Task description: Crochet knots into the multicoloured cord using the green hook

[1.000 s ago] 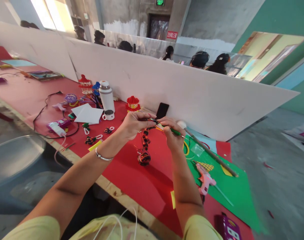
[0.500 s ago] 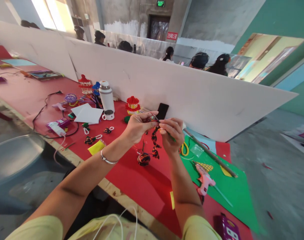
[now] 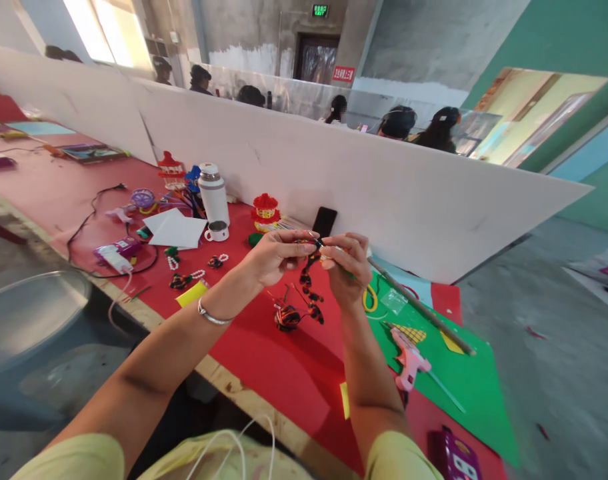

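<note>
My left hand point(image 3: 281, 253), with a silver bangle at its wrist, pinches the top of a black-and-orange yarn strand point(image 3: 308, 280). Facing it, my right hand point(image 3: 350, 267) has its fingertips closed on the same end of the strand. A thin shiny tip, perhaps of a hook or needle, shows between the fingers, and a bit of green peeks from my right palm. Clumped yarn knots dangle along the strand above the red tabletop. Below lies a ball of the same yarn point(image 3: 287, 318) with loose ends.
A white thermos point(image 3: 214, 193), cup point(image 3: 217, 231) and red-yellow ornament point(image 3: 265, 211) stand towards the white partition point(image 3: 264, 147). A black phone point(image 3: 325, 221) leans there. Rightward, a pink glue gun point(image 3: 409, 360) and a stick point(image 3: 424, 307) lie on green sheeting. Small yarn pieces point(image 3: 180, 281) lie left.
Both hands have come closer together at the strand's top. The hanging knots have swung slightly, their lower end shifting right. The ball stays in place.
</note>
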`<state>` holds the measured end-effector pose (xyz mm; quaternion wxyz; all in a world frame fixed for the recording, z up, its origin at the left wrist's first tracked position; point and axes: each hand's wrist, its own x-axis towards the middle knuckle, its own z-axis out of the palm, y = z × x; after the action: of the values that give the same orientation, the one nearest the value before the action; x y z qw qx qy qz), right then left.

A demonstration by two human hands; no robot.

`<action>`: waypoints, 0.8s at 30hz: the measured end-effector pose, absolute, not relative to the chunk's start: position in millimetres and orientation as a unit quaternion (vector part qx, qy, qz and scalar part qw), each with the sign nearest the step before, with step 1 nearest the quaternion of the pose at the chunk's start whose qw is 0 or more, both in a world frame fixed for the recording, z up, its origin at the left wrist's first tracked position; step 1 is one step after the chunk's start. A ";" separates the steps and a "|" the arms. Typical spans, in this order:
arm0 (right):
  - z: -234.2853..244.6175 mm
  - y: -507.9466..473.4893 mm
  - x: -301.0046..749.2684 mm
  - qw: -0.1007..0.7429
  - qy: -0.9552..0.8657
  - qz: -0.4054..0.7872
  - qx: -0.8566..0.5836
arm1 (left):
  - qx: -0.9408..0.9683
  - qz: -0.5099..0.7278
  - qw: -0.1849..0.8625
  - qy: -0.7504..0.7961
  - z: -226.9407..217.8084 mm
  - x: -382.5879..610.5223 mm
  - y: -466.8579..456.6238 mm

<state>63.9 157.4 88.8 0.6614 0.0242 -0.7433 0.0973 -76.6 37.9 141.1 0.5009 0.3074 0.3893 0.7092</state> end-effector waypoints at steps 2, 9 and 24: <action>91.3 162.0 66.3 0.645 -0.751 0.135 0.035 | 0.302 0.706 0.506 0.392 143.9 -81.0 35.9; 92.5 169.4 71.7 0.614 -0.764 0.188 0.060 | 0.308 0.683 0.522 0.408 146.2 -88.6 30.1; 111.0 169.1 94.5 0.553 -0.818 0.126 0.096 | 0.373 0.616 0.501 0.480 150.4 -108.8 27.4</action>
<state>94.5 169.1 111.0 0.5533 0.0962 -0.8177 0.1263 -108.8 27.4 150.4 0.5014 0.3729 0.4797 0.6160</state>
